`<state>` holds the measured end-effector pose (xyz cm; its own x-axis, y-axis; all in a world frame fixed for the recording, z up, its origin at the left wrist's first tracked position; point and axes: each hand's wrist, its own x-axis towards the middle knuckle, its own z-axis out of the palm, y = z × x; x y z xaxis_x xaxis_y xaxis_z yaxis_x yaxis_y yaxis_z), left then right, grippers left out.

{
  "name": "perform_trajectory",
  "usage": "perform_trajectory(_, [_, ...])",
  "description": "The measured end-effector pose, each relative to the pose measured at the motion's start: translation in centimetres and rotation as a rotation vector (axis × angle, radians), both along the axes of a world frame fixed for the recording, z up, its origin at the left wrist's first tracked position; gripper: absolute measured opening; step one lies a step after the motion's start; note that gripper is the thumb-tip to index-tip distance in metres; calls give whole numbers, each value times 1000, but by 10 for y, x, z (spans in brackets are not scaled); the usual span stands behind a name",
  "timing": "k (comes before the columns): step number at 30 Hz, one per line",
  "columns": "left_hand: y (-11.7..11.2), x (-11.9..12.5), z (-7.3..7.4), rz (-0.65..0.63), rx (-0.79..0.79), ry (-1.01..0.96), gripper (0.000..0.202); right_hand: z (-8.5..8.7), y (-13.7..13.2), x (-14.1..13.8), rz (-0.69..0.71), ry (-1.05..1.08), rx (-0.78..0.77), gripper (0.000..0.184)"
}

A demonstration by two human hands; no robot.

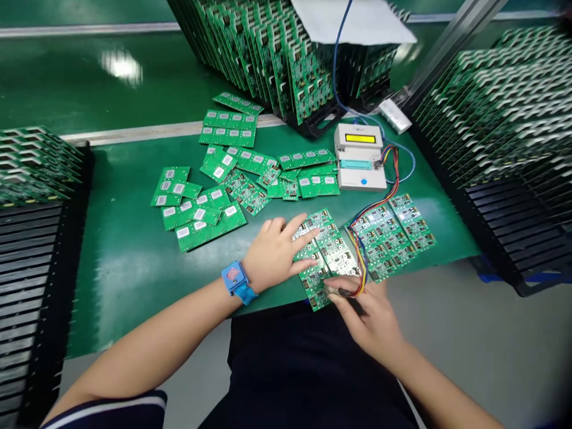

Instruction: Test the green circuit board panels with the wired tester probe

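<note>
My left hand (277, 250) lies with fingers spread on a green circuit board panel (330, 238) at the table's front edge. A blue wrist strap (235, 279) is round that wrist. At the panel's lower right corner, my right hand (366, 310) pinches a small connector at the end of a multicoloured wire bundle (360, 256); the fingers partly hide the connector. It is held against or just over the board. The wires run up to a white programmer box (360, 158) with a yellow display. Right of my hands lies a second panel (388, 235).
Loose boards with white labels (210, 214) are scattered left of the programmer. Racks of upright boards stand at the back (268, 59), left (36, 167) and right (513, 101). A blue cable (336, 65) hangs down to the programmer. A metal post (447, 53) rises behind it.
</note>
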<state>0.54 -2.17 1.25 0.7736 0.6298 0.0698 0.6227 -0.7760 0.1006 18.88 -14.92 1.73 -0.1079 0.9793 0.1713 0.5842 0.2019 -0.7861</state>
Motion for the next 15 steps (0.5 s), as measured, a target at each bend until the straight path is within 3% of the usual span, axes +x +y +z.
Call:
perform_trajectory(5, [0,0,-2,-11,-1,24,60,0,-4,6,-80,73,-127,22])
perform_trajectory(11, [1,0,-2,-25,7,45,61,5,-8,22,-217,305,-189,21])
perform_trajectory(15, [1,1,-2,-23,12,46,61,6,-6,32,-288,242,-180,18])
